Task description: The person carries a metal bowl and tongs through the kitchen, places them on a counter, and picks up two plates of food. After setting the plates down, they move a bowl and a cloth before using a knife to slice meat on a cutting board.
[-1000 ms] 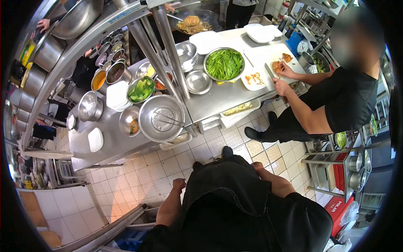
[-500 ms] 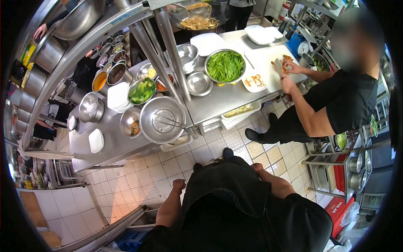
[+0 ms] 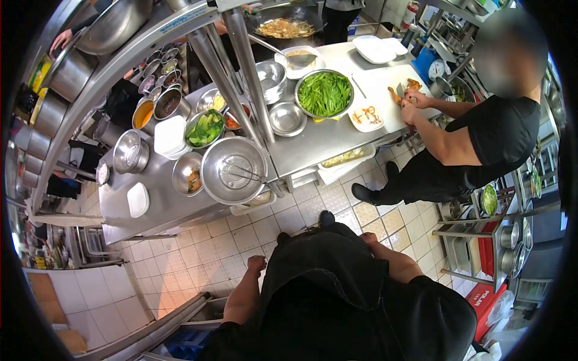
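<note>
My left hand (image 3: 257,263) hangs low at my side above the tiled floor, its fingers curled in and nothing visible in it. On the other side of my dark apron (image 3: 325,259), my right hand (image 3: 369,239) hangs close to my body, small and partly hidden, so its fingers are unclear. Neither hand touches the steel counter (image 3: 162,210). Nearest on that counter is a large steel bowl (image 3: 226,162) with a whisk in it. Beyond stand a bowl of cut greens (image 3: 325,94) and a dish of orange and white pieces (image 3: 366,116).
A co-worker (image 3: 445,132) stands at the right, both hands at brown food on a white board (image 3: 397,84). At the back, a ladle (image 3: 301,58) is over a white plate near a wok (image 3: 286,27). A steel rack (image 3: 475,234) stands at the right.
The ladle has moved from over the wok to the white plate, where food now shows. The co-worker's hands have come closer together at the board. My hands have stayed put.
</note>
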Demonstrator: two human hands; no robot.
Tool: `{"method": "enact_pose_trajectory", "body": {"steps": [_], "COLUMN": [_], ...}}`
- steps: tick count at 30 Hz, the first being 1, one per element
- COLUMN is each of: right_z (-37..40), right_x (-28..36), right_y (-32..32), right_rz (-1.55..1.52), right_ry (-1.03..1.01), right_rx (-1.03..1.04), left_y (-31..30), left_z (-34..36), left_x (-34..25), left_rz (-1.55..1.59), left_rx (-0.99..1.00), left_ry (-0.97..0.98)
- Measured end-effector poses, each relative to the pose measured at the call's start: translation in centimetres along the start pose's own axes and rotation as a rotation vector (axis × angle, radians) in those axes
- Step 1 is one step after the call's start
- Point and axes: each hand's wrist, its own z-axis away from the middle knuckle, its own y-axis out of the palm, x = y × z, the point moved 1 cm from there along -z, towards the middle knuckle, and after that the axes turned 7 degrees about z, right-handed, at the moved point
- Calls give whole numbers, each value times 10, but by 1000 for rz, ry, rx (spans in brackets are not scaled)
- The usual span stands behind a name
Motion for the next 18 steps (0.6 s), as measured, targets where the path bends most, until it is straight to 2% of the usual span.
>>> {"method": "enact_pose_trajectory", "body": {"steps": [4,6,7,10,12,13,15,18], "right_z": [13,13,11,3,-1,0,3,8], "right_x": [9,11,11,7,4,4,8,12], "right_y": [-5,-5,-5,-5,-4,-4,-6,-9], "right_rz": [-48,-53,-10,45,55,52,49,64], "right_ry": [-10,-5,-13,-39,-56,-49,-42,-52], "right_rx": [9,20,7,-4,-4,-18,-32,-31], "left_y": [-1,2,1,-1,0,3,8,10], "left_z": [-1,-6,-4,2,4,-2,-12,-10], "left_x": [0,15,13,1,-4,11,33,31], "left_rz": [68,-61,-60,-12,253,253,42,-64], "left_rx": [52,2,2,32,73,74,-2,-28], "left_ry": [-95,70,70,34,-132,-132,89,138]}}
